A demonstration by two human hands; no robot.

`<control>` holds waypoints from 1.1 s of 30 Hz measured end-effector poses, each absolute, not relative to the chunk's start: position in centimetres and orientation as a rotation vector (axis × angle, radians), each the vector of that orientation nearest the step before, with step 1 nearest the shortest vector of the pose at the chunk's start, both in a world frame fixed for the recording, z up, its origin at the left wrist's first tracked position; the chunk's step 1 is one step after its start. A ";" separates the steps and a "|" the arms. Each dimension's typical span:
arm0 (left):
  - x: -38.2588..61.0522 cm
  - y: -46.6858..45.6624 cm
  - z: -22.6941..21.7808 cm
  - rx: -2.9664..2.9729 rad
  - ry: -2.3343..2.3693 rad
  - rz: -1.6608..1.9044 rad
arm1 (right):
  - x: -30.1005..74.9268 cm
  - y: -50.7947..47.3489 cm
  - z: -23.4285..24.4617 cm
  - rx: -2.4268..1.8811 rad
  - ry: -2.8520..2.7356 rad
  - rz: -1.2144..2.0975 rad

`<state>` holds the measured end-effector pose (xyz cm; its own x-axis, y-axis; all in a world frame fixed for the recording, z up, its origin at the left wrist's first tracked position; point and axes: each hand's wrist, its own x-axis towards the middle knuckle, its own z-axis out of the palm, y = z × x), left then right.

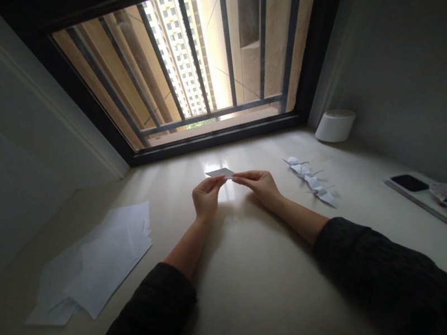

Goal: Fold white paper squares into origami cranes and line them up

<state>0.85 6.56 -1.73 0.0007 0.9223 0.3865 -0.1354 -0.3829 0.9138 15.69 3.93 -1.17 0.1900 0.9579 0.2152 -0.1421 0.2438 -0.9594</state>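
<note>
A small piece of folded white paper [219,173] is pinched between my two hands, over the pale sill near the window. My left hand [207,195] grips its lower edge with thumb and fingers. From the other side, my right hand [261,185] holds the near right corner, its fingertips almost meeting the left ones. The paper's outline is a flat slanted shape; its folds are too small to make out. To the right of my right hand, several folded paper cranes [313,181] stand in a row.
Loose white paper sheets [109,250] lie in an overlapping pile at left. A white roll [335,125] stands at the back right corner. On the right lies a phone [445,206] with a decorated grip. A barred window [219,141] closes off the far side.
</note>
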 end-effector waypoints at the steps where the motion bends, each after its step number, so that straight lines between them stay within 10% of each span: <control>1: 0.9 6.6 -1.7 1.384 0.870 1.539 | 15.7 4.0 -1.2 -0.987 -1.054 0.998; 33: 1.0 6.0 -1.3 1.372 0.926 1.584 | 15.9 5.1 -2.6 -0.898 -0.963 1.129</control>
